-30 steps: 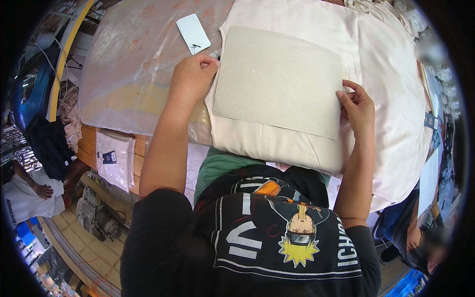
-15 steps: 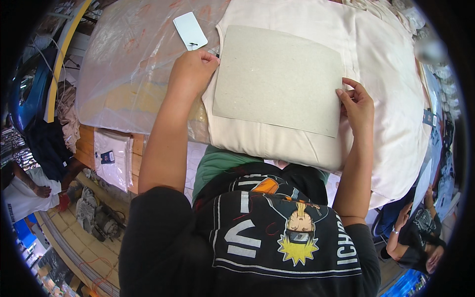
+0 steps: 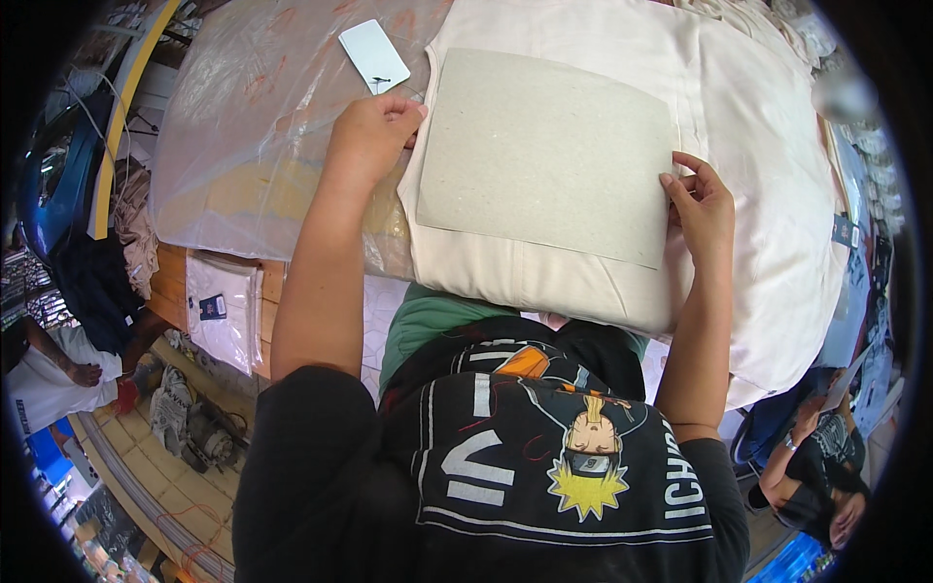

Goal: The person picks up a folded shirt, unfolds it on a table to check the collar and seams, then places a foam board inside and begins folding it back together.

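Observation:
A pale grey cardboard sheet (image 3: 549,155) lies flat on a cream garment (image 3: 758,214) spread over the work surface. My right hand (image 3: 702,204) is at the sheet's right edge, thumb and curled fingers closed on it. My left hand (image 3: 374,136) is by the garment's left edge, fingertips pinched together; what they hold is too small to make out. Just beyond that hand, a white hang tag (image 3: 375,56) with a small dark cord rests on the clear plastic covering (image 3: 262,126).
A plastic-packed folded garment (image 3: 224,306) lies on wood at the lower left. Another person in a white shirt (image 3: 63,374) is at far left, and one in dark clothes (image 3: 821,466) at lower right. Stacked clothes (image 3: 860,291) line the right side.
My left hand has shifted slightly left, away from the garment's edge. The right hand and cardboard have stayed in place. At lower right, the other person's arm and a sheet they hold have moved.

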`<state>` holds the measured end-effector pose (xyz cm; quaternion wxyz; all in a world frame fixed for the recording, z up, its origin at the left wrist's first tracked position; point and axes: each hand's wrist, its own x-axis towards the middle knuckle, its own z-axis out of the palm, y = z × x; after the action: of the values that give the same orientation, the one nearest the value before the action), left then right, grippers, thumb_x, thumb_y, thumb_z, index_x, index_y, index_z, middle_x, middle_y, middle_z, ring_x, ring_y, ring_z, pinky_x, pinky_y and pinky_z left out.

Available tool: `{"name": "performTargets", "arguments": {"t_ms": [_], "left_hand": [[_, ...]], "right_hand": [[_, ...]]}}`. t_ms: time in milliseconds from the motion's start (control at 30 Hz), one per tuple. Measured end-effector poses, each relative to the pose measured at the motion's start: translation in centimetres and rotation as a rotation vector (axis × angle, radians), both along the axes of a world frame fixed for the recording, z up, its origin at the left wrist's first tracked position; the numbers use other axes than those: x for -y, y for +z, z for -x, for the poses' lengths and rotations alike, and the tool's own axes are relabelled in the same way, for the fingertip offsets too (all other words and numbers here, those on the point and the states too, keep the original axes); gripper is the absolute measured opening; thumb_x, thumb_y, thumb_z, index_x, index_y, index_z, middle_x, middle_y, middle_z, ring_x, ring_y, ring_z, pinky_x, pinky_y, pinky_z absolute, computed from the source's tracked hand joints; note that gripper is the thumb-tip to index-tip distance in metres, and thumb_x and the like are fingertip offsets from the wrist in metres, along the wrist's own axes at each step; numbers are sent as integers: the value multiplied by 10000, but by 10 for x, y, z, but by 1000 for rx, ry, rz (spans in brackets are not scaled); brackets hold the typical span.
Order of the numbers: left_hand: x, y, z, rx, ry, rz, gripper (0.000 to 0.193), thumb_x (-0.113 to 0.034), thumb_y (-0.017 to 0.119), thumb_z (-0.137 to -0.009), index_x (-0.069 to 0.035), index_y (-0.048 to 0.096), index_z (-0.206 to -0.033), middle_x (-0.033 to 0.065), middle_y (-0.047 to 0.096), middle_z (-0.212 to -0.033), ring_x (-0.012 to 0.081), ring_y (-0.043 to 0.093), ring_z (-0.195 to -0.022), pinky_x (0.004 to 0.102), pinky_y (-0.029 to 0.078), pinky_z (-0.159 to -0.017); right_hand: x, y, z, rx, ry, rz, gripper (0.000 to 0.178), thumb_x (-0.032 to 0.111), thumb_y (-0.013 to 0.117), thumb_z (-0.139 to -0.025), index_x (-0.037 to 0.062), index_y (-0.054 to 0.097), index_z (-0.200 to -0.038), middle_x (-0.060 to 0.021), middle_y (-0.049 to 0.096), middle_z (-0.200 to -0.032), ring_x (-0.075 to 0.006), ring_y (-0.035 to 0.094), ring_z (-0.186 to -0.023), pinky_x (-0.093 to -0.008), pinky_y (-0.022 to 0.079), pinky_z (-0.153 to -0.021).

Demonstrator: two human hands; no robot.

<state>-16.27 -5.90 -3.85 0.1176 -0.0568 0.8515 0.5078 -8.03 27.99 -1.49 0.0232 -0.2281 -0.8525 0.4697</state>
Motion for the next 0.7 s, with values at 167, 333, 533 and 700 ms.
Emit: {"name": "performTargets", "arguments": {"t_ms": [167, 333, 533, 700], "left_hand": [[-5, 11, -5, 52, 56, -14, 288, -201, 690, -789, 35, 660, -951, 94, 682, -791, 142, 647, -693, 254, 490, -640], [-5, 10, -3, 85, 48, -48, 279, -196, 695, -786, 41, 662, -928, 88, 679, -789, 135, 640, -688, 256, 495, -648], [-5, 8, 1, 102, 38, -71, 281, -196, 704, -782, 53, 660, -905, 84, 671, -779, 128, 628, -684, 255, 497, -651], [-5, 10, 1, 134, 53, -100, 285, -202, 711, -777, 47, 659, -904, 70, 664, -778, 121, 615, -675, 250, 490, -645]], "right_hand": [[1, 0, 0, 3, 12, -16, 297, 76, 664, -803, 36, 625, -1094, 11, 572, -658, -61, 505, -542, -216, 414, -501], [2, 2, 0, 8, 5, -20, 298, 76, 665, -799, 30, 623, -1091, 7, 569, -653, -65, 510, -540, -218, 413, -505], [1, 3, 1, 21, 17, -24, 291, 71, 660, -801, 23, 622, -1086, 4, 568, -652, -68, 514, -543, -217, 419, -507], [2, 5, 0, 45, 11, 9, 295, 74, 661, -801, 24, 620, -1090, 3, 570, -653, -68, 515, -545, -218, 424, -506]]}}
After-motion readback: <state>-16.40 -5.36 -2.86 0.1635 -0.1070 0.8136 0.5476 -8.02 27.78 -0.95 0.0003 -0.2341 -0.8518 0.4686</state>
